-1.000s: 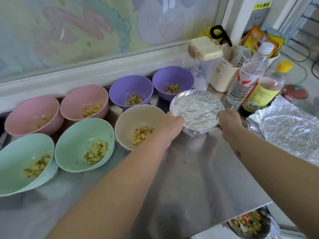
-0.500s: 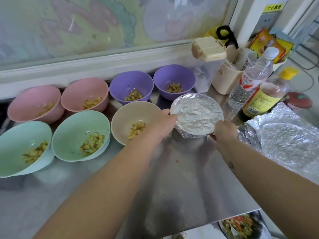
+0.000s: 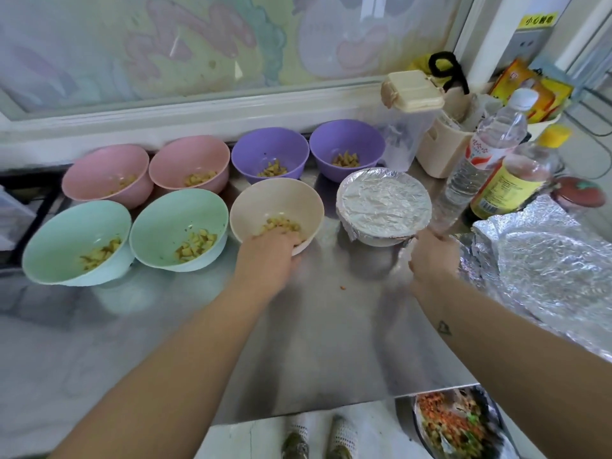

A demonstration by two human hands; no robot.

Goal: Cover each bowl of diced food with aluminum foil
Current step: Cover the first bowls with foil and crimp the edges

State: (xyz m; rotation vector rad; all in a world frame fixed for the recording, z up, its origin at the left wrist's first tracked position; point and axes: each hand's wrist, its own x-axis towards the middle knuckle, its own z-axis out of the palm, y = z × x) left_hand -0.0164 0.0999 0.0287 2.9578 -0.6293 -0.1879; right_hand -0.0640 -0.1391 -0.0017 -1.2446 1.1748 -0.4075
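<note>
Several bowls of diced food stand in two rows on the steel table [image 3: 331, 342]. A foil-covered bowl [image 3: 384, 203] sits at the right end of the front row. To its left, my left hand [image 3: 268, 260] grips the near rim of the beige bowl [image 3: 261, 207], fingers hooked over the edge. My right hand [image 3: 433, 260] is at the covered bowl's front right edge, its fingers hidden behind the back of the hand. Two green bowls [image 3: 178, 223] [image 3: 77, 236], two pink bowls [image 3: 190, 164] [image 3: 106, 173] and two purple bowls [image 3: 270, 150] [image 3: 347, 144] are uncovered.
A crumpled sheet of aluminum foil [image 3: 546, 260] lies at the right. A water bottle [image 3: 486, 154], a yellow-capped bottle [image 3: 510, 187] and a clear container with a beige lid [image 3: 410, 120] stand behind it. Below the table's front edge is a pan of food [image 3: 453, 422].
The covered bowl was set down in the front row. My left hand left it and took hold of the beige bowl's rim. My right hand drew back slightly to its front right edge.
</note>
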